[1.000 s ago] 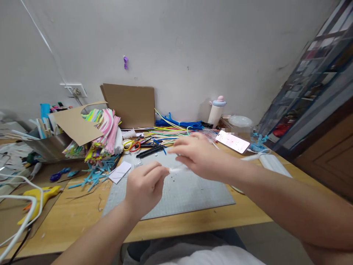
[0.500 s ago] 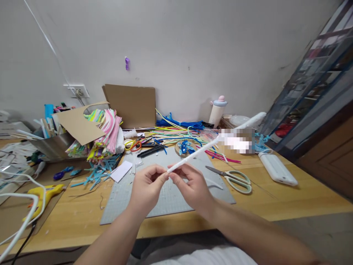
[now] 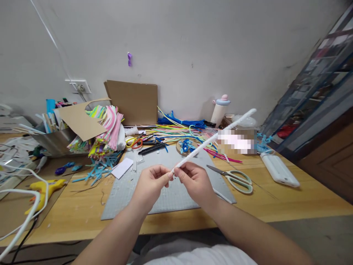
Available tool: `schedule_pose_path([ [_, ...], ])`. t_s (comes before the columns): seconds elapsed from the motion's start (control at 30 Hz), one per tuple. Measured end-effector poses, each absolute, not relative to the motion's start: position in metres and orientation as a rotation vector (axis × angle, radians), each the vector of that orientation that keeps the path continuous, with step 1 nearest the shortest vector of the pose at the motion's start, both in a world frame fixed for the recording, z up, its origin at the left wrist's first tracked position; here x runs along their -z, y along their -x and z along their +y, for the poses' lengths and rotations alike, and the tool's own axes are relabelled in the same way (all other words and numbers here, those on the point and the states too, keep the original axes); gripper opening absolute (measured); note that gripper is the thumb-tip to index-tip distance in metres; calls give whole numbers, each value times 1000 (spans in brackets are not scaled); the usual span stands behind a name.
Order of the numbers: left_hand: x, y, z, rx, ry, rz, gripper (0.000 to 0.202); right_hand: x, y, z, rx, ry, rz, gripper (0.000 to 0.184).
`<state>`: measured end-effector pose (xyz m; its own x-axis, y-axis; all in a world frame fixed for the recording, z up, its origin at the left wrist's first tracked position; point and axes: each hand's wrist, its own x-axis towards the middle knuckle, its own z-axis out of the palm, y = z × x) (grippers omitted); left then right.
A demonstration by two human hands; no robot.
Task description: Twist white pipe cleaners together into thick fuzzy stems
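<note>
A long white fuzzy pipe cleaner [image 3: 202,146] slants up to the right from between my fingertips. My left hand [image 3: 154,183] pinches its lower end between thumb and forefinger. Right beside it, my right hand [image 3: 194,180] is closed on the same stem a little higher up. Both hands hover over the grey cutting mat [image 3: 121,198]. Another white strip [image 3: 223,195] lies on the mat, partly hidden behind my right wrist. Scissors with pale green handles [image 3: 238,180] rest at the mat's right edge.
A yellow glue gun [image 3: 45,191] and white cables are at left. Bundled coloured pipe cleaners [image 3: 109,129] stand by a metal holder [image 3: 55,141]. Loose stems [image 3: 179,134] spread along the back, near a bottle [image 3: 220,112]. A white power bank [image 3: 279,169] lies at right.
My hands have shifted slightly right in view, still pinching the white pipe cleaner. Its free end now points a bit more steeply upward. The whole view has moved slightly.
</note>
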<state>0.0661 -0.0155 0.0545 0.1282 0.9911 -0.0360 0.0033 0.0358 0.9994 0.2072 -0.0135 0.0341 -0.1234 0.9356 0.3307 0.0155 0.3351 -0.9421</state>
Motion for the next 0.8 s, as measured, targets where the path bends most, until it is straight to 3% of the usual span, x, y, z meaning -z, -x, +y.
schedule_pose_path([
  [0.17, -52, -62, -12, -1181, -1406, 1280, 20, -28, -213, -15, -666, 977, -1770, 10],
  [0.27, -48, -60, -12, -1224, -1728, 1417, 16, -29, -217, -21, -338, 1032, -2047, 15],
  [0.53, -48, -56, -18, -1149, -2674, 1381, 15, -74, -234, -21, 195, 1025, -2404, 18],
  [0.67, -52, -57, -27, -1052, -2897, 1257, 15, -94, -243, -1, 28, 897, -2549, 20],
  [0.8, -58, -58, -35, -1124, -2965, 1179, 14, -96, -248, 20, -541, 739, -2647, 17],
])
